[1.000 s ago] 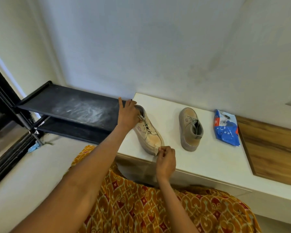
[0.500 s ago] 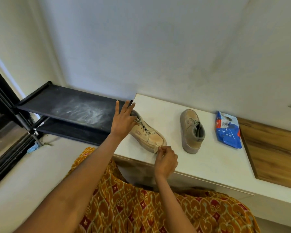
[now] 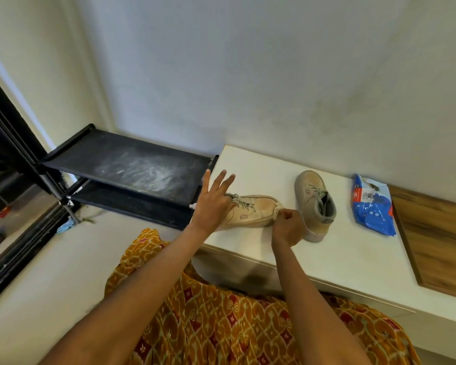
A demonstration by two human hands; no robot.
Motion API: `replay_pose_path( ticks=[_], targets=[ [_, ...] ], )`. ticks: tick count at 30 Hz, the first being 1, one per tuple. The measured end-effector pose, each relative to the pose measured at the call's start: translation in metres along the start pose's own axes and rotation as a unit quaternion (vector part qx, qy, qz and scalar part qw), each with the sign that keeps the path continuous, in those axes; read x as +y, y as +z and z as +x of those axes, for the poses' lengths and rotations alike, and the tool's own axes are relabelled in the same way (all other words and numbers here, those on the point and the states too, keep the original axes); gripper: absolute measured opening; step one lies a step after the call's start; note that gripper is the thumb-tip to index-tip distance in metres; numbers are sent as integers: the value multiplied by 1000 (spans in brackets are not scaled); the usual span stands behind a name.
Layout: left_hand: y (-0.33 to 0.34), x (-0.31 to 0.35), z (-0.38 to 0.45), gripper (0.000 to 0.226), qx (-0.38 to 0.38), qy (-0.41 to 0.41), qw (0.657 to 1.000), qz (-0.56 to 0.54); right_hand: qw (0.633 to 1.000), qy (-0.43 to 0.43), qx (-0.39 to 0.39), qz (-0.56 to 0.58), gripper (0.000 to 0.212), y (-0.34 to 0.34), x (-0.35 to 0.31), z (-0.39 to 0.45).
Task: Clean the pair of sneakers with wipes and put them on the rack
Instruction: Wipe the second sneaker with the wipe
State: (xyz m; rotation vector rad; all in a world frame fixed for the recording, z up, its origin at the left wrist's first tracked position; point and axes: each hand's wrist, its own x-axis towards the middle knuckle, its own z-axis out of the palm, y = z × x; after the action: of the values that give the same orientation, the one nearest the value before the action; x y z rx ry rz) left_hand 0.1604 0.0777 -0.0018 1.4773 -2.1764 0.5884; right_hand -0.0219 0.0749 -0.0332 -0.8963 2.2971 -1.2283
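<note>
Near sneaker [image 3: 250,212]: beige, on its sole, toe pointing right, wipe [image 3: 276,213] at toe. Far sneaker [image 3: 315,204]: upright just right. Wipes pack [image 3: 373,206]: blue, farther right. Rack [image 3: 132,164]: black, dusty, left.

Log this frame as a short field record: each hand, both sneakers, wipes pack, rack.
left hand: fingers spread, palm steadying the near sneaker's heel end
right hand: pinches a wipe against the toe
near sneaker: on the white counter, toe pointing right
second sneaker: untouched, standing apart to the right
wipes pack: blue, by the wall
rack: black, dusty top shelf, no shoes
</note>
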Motion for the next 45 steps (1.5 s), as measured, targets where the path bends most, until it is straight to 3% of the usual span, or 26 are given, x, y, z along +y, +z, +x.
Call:
replay_pose_path(
  ticks=[3, 12, 16, 19, 21, 25, 29, 32, 37, 45],
  targets=[
    [0, 0, 3, 25, -32, 14, 999, 22, 999, -15, -8, -28, 14, 3, 3, -13],
    [-10, -2, 5, 24, -101, -30, 994, 28, 973, -174, -65, -137, 15, 7, 1, -41],
    [-9, -17, -5, 53, -103, -44, 993, -46, 978, -146, -62, -139, 13, 0, -3, -14],
    [-13, -24, -8, 64, -170, -68, 975, -123, 981, -125, -61, -133, 14, -5, 0, 6],
    [-14, -23, -3, 61, -191, -52, 973, -116, 982, -120, -68, -131, 14, -5, -2, 11],
    [-6, -19, -2, 52, -158, -26, 983, -92, 984, -119, -73, -111, 16, 4, -9, -13],
    [0, -17, -4, 42, -132, -33, 989, -62, 974, -183, -98, -92, 17, 18, -14, -63],
    [-6, -20, 1, 47, -187, -46, 980, -57, 971, -200, -99, -87, 18, 20, -14, -79],
    [-16, -25, 11, 41, -227, -75, 967, -83, 933, -277, -92, -210, 22, 10, -15, -53],
    [-22, -4, 20, 42, -297, -81, 940, -146, 932, -214, -87, -278, 20, 15, -31, -7]
  ],
)
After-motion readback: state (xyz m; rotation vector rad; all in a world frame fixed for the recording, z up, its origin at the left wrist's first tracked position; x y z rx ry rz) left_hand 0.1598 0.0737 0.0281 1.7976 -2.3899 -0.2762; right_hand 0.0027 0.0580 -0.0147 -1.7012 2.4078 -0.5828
